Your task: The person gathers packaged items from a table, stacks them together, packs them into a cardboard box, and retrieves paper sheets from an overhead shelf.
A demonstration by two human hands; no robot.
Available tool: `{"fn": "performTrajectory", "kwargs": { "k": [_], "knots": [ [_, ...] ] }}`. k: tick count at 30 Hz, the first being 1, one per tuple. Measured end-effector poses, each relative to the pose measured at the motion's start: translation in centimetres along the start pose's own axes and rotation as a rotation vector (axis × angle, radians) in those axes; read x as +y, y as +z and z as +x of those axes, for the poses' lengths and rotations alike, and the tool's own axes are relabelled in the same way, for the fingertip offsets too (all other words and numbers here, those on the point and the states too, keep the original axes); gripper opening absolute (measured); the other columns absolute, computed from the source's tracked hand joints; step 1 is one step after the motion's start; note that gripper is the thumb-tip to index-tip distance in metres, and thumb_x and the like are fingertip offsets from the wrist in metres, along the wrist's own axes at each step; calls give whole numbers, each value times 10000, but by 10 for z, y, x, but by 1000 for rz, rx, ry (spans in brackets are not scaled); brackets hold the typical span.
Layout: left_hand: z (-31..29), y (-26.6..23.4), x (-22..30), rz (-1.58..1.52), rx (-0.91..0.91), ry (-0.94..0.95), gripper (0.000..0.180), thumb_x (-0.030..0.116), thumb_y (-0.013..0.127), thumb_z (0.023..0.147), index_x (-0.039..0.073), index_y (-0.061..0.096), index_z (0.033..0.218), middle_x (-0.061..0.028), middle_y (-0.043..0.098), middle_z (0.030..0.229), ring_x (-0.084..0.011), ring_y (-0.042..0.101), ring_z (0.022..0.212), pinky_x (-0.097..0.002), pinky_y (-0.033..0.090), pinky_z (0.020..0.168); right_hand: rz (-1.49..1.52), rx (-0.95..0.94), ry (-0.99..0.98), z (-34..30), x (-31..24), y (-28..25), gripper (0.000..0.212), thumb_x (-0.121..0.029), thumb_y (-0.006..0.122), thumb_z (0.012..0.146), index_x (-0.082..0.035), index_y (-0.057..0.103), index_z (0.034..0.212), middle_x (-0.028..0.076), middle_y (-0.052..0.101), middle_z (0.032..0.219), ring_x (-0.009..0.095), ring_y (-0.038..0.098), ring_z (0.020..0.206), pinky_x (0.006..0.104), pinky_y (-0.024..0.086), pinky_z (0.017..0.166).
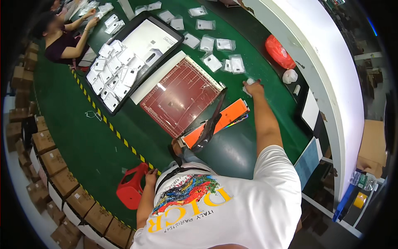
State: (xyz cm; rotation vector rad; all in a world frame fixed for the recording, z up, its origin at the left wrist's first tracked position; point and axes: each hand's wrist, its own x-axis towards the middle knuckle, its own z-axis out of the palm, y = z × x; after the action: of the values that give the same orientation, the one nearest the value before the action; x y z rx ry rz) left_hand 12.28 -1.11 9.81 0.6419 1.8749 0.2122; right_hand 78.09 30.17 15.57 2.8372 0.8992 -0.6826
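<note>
Lying between us and one black tray (146, 34) of heaped white packets (108, 74), one paper cutter (176, 99) and one long orange-topped stack (232, 114) block the way. We count at least ten loose packets (225, 45) beyond. Our right hand (255, 88) bends its fingers over one clear packet (250, 81) on the green table (282, 106); we cannot tell whether they pinch it. Our left hand (151, 177), grip unclear, is near one red stool (132, 192).

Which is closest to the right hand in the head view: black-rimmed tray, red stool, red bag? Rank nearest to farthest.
From the right hand:
1. Red bag: up and to its right.
2. Black-rimmed tray: to its left, farther up.
3. Red stool: lower left, beside the left hand.
</note>
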Motion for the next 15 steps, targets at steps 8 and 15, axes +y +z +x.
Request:
{"fn": "performTrajectory", "kwargs": {
  "k": [8, 15],
  "knots": [
    [13, 14, 1, -29, -11, 15, 539, 312, 676, 897, -87, 590, 1248, -228, 648, 1218, -273, 627, 1133, -329, 480, 961, 53, 133, -145, 37, -40, -13, 952, -534, 687, 739, -164, 289, 1522, 313, 448, 1375, 440, 502, 1250, 442, 443, 1047],
    [2, 17, 4, 52, -9, 31, 564, 319, 692, 886, -82, 578, 1265, -223, 650, 1212, -260, 631, 1117, -320, 480, 954, -162, 140, -392, 36, -108, -26, 875, -505, 715, 708, -175, 404, 1456, 294, 442, 1366, 419, 523, 1232, 468, 479, 1009]
  ]
}}
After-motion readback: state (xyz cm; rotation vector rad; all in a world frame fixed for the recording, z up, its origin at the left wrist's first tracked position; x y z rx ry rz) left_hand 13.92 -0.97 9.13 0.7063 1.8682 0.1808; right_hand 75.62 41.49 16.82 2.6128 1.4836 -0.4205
